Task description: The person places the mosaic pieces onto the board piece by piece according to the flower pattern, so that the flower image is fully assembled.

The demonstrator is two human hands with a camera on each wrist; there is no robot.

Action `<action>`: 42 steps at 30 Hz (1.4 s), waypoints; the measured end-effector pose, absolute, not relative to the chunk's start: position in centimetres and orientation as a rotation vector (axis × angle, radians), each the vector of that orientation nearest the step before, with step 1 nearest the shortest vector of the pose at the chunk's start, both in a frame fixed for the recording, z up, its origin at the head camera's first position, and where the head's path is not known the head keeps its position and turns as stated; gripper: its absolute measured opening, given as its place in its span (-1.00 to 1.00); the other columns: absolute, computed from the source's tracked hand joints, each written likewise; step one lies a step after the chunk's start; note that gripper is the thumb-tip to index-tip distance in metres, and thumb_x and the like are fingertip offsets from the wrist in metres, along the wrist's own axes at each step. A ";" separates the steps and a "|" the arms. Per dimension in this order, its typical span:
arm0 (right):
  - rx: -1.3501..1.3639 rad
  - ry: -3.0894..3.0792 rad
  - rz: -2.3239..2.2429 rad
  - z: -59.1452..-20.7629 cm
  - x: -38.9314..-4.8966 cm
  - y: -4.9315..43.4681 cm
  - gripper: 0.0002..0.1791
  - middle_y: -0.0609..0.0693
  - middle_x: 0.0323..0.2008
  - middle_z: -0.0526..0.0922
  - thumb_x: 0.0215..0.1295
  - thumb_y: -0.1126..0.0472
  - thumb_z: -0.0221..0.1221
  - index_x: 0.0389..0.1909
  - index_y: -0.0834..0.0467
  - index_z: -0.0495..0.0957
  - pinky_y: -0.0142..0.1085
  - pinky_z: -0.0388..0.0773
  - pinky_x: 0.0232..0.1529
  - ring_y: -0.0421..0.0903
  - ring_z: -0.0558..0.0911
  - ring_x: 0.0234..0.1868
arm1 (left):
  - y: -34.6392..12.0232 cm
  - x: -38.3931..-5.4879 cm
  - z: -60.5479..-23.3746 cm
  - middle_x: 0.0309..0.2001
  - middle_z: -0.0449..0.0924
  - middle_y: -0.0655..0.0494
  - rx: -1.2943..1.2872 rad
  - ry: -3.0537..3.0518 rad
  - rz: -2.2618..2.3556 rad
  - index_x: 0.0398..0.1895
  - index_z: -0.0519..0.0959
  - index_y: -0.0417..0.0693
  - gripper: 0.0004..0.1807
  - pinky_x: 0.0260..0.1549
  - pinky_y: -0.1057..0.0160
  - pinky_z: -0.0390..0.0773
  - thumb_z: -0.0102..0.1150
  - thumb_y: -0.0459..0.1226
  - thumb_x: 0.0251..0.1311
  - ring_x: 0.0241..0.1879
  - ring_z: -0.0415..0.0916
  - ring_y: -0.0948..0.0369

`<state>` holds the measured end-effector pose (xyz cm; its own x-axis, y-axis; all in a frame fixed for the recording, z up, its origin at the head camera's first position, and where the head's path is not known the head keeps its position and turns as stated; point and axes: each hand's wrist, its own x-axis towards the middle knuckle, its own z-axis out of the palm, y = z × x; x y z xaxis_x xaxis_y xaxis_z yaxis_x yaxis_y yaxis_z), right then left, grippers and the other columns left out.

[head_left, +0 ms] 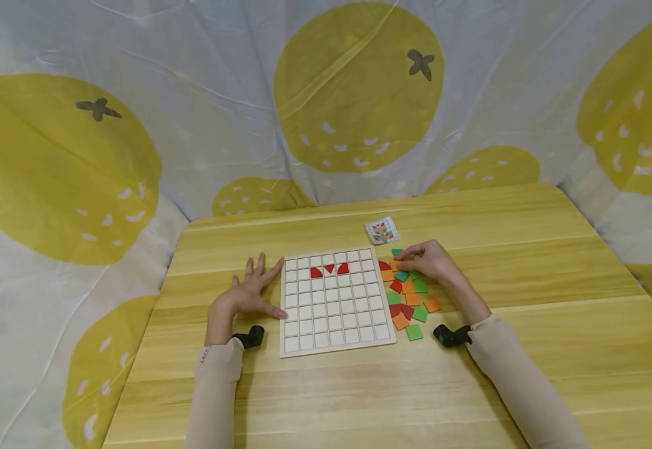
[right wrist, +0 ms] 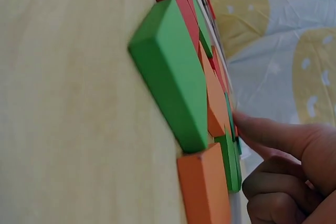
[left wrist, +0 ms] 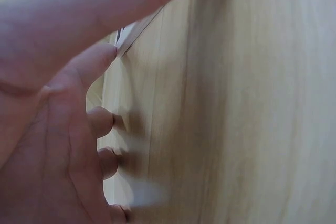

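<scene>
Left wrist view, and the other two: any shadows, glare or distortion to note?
Left wrist: the fingers throw soft shadows on the table, with a pale patch beside them; right wrist: the close, low angle makes a near green piece loom large; head: light looks fairly even, the grid on the board reads clearly, but print on the card is too small for detail.

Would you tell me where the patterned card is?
In the head view, the patterned card lies just beyond the far right corner of the board, ahead and left of the right hand.
</scene>
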<state>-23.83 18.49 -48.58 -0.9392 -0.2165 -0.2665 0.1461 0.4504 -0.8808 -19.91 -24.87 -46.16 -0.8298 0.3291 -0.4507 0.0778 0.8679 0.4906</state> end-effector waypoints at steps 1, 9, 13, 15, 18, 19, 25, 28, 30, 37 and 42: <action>-0.056 2.368 -1.487 -48.6 -23.8 18.4 -0.69 -0.21 -0.65 0.43 0.27 0.23 0.43 -0.04 0.33 0.76 -0.36 0.11 -0.52 -0.22 0.17 -0.61 | -24.9 -19.9 -46.2 0.64 -0.76 -0.18 0.294 2.501 0.626 0.71 -0.28 0.28 0.45 0.40 -0.56 -0.58 0.60 0.16 -0.08 0.59 -0.83 -0.26; -0.081 2.345 -1.474 -48.7 -24.0 19.1 -0.64 -0.21 -0.74 0.22 0.27 0.22 0.43 0.03 0.31 0.73 -0.36 0.11 -0.50 -0.22 0.14 -0.63 | -24.9 -19.9 -46.1 0.64 -0.76 -0.18 0.292 2.502 0.634 0.71 -0.28 0.27 0.46 0.40 -0.57 -0.59 0.61 0.15 -0.10 0.59 -0.84 -0.25; -0.114 2.326 -1.470 -48.7 -24.0 19.5 -0.62 -0.20 -0.74 0.17 0.27 0.23 0.43 0.05 0.33 0.72 -0.34 0.10 -0.49 -0.22 0.12 -0.63 | -24.8 -19.8 -45.9 0.64 -0.77 -0.18 0.298 2.500 0.638 0.71 -0.27 0.28 0.45 0.40 -0.56 -0.59 0.60 0.14 -0.08 0.59 -0.83 -0.26; -0.127 2.330 -1.467 -48.6 -24.0 19.6 -0.61 -0.19 -0.73 0.16 0.26 0.25 0.43 0.06 0.34 0.71 -0.34 0.09 -0.49 -0.22 0.12 -0.63 | -24.7 -19.8 -45.8 0.64 -0.76 -0.19 0.302 2.499 0.646 0.71 -0.26 0.28 0.44 0.40 -0.56 -0.59 0.61 0.13 -0.08 0.59 -0.83 -0.26; -0.126 2.337 -1.461 -48.4 -24.0 19.8 -0.62 -0.18 -0.71 0.13 0.24 0.27 0.44 0.06 0.33 0.72 -0.35 0.08 -0.48 -0.21 0.10 -0.62 | -24.7 -19.8 -45.7 0.63 -0.76 -0.20 0.307 2.496 0.658 0.71 -0.25 0.27 0.43 0.40 -0.56 -0.59 0.61 0.12 -0.07 0.59 -0.83 -0.27; -0.130 2.338 -1.457 -48.4 -24.1 19.8 -0.62 -0.18 -0.70 0.12 0.24 0.28 0.44 0.06 0.34 0.71 -0.35 0.07 -0.48 -0.21 0.10 -0.61 | -24.7 -19.8 -45.7 0.63 -0.76 -0.21 0.307 2.496 0.658 0.71 -0.25 0.26 0.43 0.40 -0.56 -0.59 0.61 0.11 -0.07 0.59 -0.83 -0.27; -0.110 2.329 -1.472 -48.5 -24.1 19.6 -0.62 -0.19 -0.68 0.11 0.26 0.26 0.43 0.05 0.35 0.71 -0.36 0.06 -0.49 -0.21 0.11 -0.60 | -24.9 -19.8 -45.8 0.63 -0.76 -0.21 0.305 2.497 0.666 0.71 -0.23 0.26 0.41 0.40 -0.56 -0.61 0.60 0.10 -0.05 0.58 -0.83 -0.28; -0.091 2.332 -1.494 -48.6 -24.2 19.5 -0.63 -0.19 -0.70 0.14 0.27 0.26 0.43 0.05 0.34 0.71 -0.36 0.07 -0.50 -0.21 0.11 -0.61 | -24.9 -19.8 -45.8 0.63 -0.75 -0.21 0.301 2.497 0.667 0.71 -0.22 0.26 0.41 0.40 -0.55 -0.61 0.61 0.10 -0.06 0.58 -0.83 -0.27; -0.093 2.337 -1.498 -48.7 -24.2 19.5 -0.63 -0.20 -0.71 0.14 0.27 0.26 0.43 0.05 0.35 0.71 -0.35 0.06 -0.50 -0.21 0.11 -0.62 | -24.9 -19.9 -45.9 0.63 -0.75 -0.22 0.303 2.497 0.666 0.71 -0.22 0.26 0.41 0.40 -0.56 -0.60 0.61 0.11 -0.06 0.58 -0.83 -0.28; -0.103 2.327 -1.499 -48.8 -24.1 19.5 -0.60 -0.19 -0.73 0.15 0.21 0.26 0.47 0.04 0.35 0.71 -0.32 0.07 -0.50 -0.20 0.11 -0.63 | -24.9 -19.9 -45.9 0.63 -0.75 -0.24 0.306 2.504 0.654 0.71 -0.22 0.26 0.41 0.40 -0.57 -0.59 0.61 0.12 -0.07 0.59 -0.81 -0.29; -0.103 2.311 -1.505 -48.8 -24.1 19.4 -0.57 -0.19 -0.73 0.16 0.19 0.26 0.48 0.06 0.36 0.70 -0.32 0.05 -0.51 -0.20 0.11 -0.63 | -24.7 -19.8 -45.7 0.62 -0.78 -0.25 0.299 2.506 0.665 0.71 -0.20 0.24 0.42 0.40 -0.56 -0.60 0.62 0.12 -0.09 0.59 -0.82 -0.28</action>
